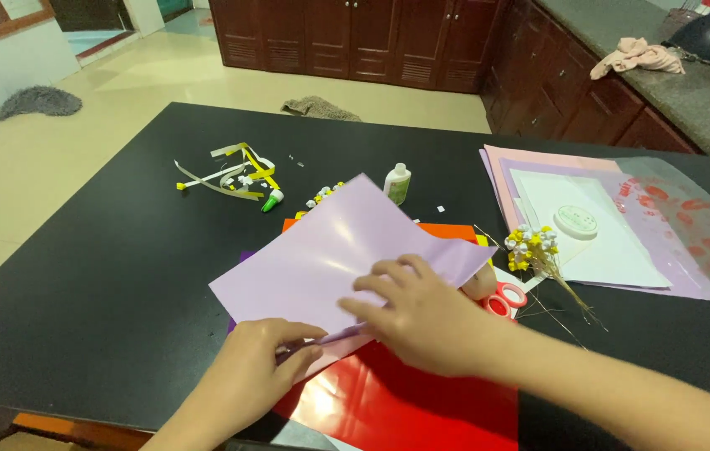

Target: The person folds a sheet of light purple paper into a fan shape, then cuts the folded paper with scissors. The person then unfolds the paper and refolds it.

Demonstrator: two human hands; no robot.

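On the black surface (104,292), mid-frame, we press a lilac sheet (330,250) over a red sheet (405,401). Our right hand (426,321) lies flat on it, fingers spread; our left hand (259,367) pinches its lower edge. Scissors (505,299) lie just right.

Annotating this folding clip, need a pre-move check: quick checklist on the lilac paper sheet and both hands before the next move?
1. Left hand pinches the near edge of the glossy lilac paper sheet: ok.
2. Right hand lies flat on the sheet, pressing it down: ok.
3. Sheet edges lined up at the fold: cannot tell, the hands hide them.
4. Shiny red paper sheet lies under the lilac one, so the black tabletop is not bare beneath: not ok.
5. Red-handled scissors lie close by the right hand, partly hidden: not ok.
6. Small white glue bottle stands upright, apart from the sheet: ok.
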